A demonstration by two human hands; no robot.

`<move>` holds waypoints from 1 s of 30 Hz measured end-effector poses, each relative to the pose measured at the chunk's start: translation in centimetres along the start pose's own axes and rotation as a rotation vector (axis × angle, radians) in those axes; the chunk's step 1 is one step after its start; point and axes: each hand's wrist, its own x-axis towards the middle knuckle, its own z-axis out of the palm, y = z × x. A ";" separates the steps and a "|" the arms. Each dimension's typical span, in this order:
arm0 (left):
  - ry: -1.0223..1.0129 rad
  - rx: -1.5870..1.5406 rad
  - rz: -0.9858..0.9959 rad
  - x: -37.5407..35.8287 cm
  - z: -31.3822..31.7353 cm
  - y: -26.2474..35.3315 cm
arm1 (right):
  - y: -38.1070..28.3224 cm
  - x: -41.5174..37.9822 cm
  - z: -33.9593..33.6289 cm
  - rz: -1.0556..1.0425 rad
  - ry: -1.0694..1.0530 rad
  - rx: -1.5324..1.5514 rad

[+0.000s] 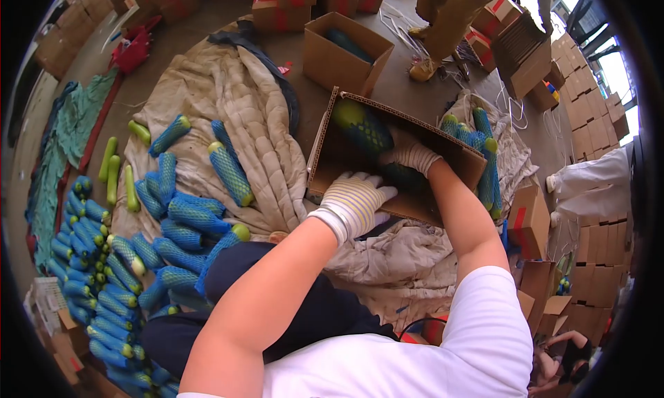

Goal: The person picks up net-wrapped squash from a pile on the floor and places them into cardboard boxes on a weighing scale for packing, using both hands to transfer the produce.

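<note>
An open cardboard box (321, 145) is tilted in front of me. Inside it lies a long green squash (363, 128) in a blue foam net, with its bare light-green end toward the far left corner. My right hand (413, 154), in a striped knit glove, reaches into the box and is closed at the near end of this squash; its fingertips are partly hidden. Another netted shape below that hand is in shadow. My left hand (353, 201), gloved alike, grips the near wall of the box, fingers over the rim and thumb outside.
Many netted squashes (190, 214) are heaped at left, beside several bare ones (113, 176). More netted squashes (490, 169) lie right of the box. A second open box (342, 59) holds a squash beyond. Quilted cloth (228, 100) covers the floor. People stand behind and at right.
</note>
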 end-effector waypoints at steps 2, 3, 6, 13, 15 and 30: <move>0.208 -0.288 -0.283 0.1 -0.3 -1.8 | 1.2 0.1 1.2 -0.140 0.081 -0.123; 0.377 -0.503 -0.346 0.7 0.1 -4.4 | 0.6 -0.1 1.5 -0.201 0.058 -0.045; 0.615 -0.691 -0.522 1.1 -0.2 -5.9 | -1.7 -1.1 2.1 -0.018 0.027 -0.017; 0.870 -0.831 -0.538 -1.1 4.0 -19.1 | -2.5 -2.4 2.8 -0.226 -0.078 0.309; 0.726 -1.282 -0.737 -2.5 3.7 -20.5 | -7.0 -6.6 1.1 -0.277 0.069 0.535; 0.609 -1.014 -0.851 -1.6 1.7 -14.1 | 17.2 -18.2 -1.5 0.816 0.557 -0.169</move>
